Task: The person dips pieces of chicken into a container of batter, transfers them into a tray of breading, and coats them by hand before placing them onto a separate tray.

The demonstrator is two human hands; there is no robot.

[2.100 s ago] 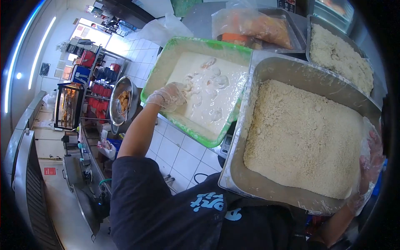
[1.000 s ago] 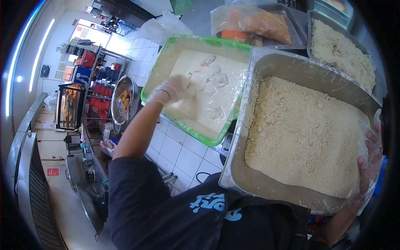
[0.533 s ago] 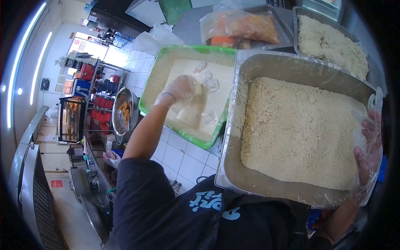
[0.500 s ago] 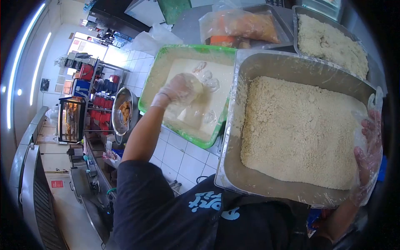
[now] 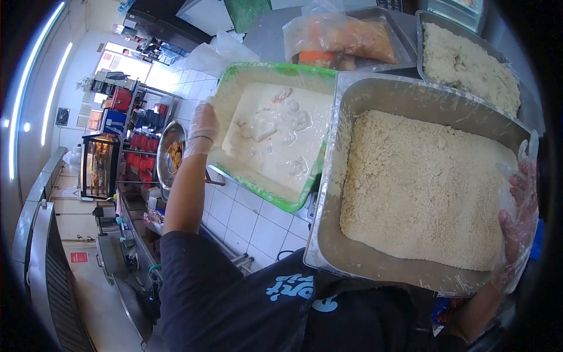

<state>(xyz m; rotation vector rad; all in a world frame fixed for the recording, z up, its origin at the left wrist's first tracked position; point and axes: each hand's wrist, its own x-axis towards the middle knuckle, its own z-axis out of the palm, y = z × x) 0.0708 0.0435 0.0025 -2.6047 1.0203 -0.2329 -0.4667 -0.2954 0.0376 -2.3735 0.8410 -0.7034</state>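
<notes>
My left hand (image 5: 202, 126), in a clear plastic glove, grips the left rim of a green tub (image 5: 281, 199). Inside the tub is a pale, runny batter (image 5: 258, 158) with several lumpy pieces partly sunk in it. To the right, touching the tub, stands a large metal pan (image 5: 387, 91) of coarse, pale flour (image 5: 422, 188). My right hand (image 5: 519, 205), in a loose clear glove, holds the pan's right edge, with its fingers curled over to the inner side.
A bag of orange-pink food (image 5: 358, 41) lies on a tray behind the tub. Another pan of crumbly flour (image 5: 463, 64) is at the back right. A metal bowl with fried pieces (image 5: 175, 155) is at the left, by shelving. White floor tiles (image 5: 237, 217) show below the tub.
My left hand has left the batter and moved left to the tub's rim. The tub has shifted slightly. My right hand remains at the pan's edge.
</notes>
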